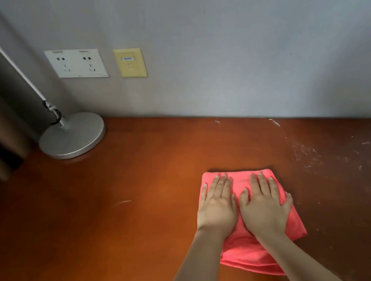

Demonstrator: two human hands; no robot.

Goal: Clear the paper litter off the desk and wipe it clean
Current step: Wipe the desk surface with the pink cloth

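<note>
Both the left hand (216,206) and right hand (263,205) press flat, fingers straight (side by side), on a pink cloth (247,249) spread on the counter (96,221).

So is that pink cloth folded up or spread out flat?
Folded. The pink cloth shows layered edges at its near end, and both hands, left and right, press flat on it.

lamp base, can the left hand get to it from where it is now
Probably yes: the left hand lies flat on the pink cloth, and only bare desk lies between it and the lamp base.
</note>
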